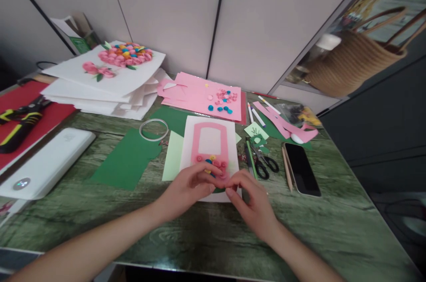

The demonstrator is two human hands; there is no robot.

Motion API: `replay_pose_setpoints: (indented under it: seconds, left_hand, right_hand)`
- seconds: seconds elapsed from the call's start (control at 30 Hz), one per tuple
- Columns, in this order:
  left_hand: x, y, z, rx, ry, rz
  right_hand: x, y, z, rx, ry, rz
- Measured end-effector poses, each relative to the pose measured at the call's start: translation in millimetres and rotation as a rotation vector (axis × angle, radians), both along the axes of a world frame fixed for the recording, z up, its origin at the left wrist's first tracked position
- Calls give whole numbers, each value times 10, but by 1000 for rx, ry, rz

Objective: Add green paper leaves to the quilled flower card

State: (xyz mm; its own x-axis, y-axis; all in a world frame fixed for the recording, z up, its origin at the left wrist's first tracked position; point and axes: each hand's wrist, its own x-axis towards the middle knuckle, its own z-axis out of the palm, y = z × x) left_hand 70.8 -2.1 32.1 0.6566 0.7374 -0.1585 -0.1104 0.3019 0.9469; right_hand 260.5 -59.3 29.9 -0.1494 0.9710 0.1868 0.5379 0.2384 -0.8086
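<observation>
A white card (210,146) with a pink paper frame (210,140) lies in front of me on the green wood-patterned table (333,224). Small rolled paper coils, pink, blue and yellow, sit along the frame's lower edge. My left hand (191,186) rests on the card's lower part with its fingers curled over the coils. My right hand (249,200) is beside it, fingertips pinched together at the card's bottom right corner on something too small to name.
Black scissors (266,166), a green pen (250,158) and a phone (302,168) lie to the right. Green paper (128,160), a tape ring (153,130), pink sheets with coils (203,93), stacked white cards with paper flowers (109,73), a white device (46,160) and pliers (20,118) sit left and behind.
</observation>
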Motion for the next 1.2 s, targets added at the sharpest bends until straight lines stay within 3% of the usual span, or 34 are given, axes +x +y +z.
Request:
replay_pose_setpoints:
  seconds: [0.47, 0.7, 1.2]
  left_hand:
    - [-5, 25, -52, -125, -129, 19]
    - [19, 24, -49, -211, -182, 47]
    - [22, 14, -70, -188, -161, 30]
  right_hand:
    - [42, 38, -28, -45, 68, -71]
    - [12, 20, -3, 41, 31, -81]
    - [-2, 18, -5, 53, -46, -84]
